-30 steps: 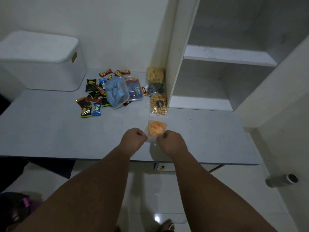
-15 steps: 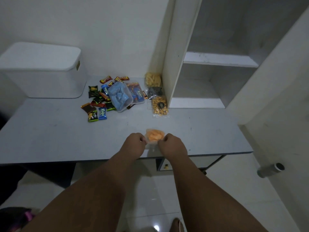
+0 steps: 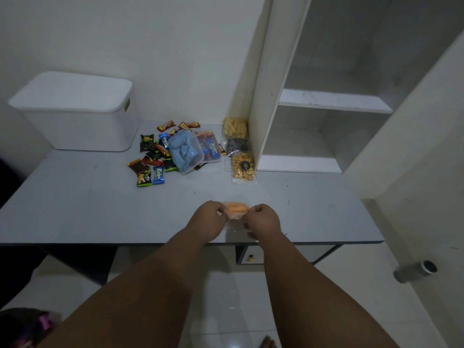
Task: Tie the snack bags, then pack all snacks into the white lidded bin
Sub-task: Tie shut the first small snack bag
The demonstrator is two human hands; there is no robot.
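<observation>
- The small clear bag of orange snacks [image 3: 236,209] is at lower centre of the frame, by the near edge of the grey table [image 3: 75,209].
- The left hand [image 3: 207,218] and right hand [image 3: 263,219] each pinch one side of its plastic with curled fingers; no knot shows.
- Step in hand, as I judge it: tying this bag.
- The next move likely calls for twisting the loose plastic and looping it through.
- More snack bags [image 3: 243,167] and loose sweets [image 3: 153,159] wait mid-frame; the white lidded bin [image 3: 75,111], upper left, is closed.

Leftward the desk [image 3: 75,204] gives me room up to the white bin [image 3: 75,126]; ahead, the candy pile [image 3: 153,162], nut bag [image 3: 242,172] and shelf upright [image 3: 262,109] block.
</observation>
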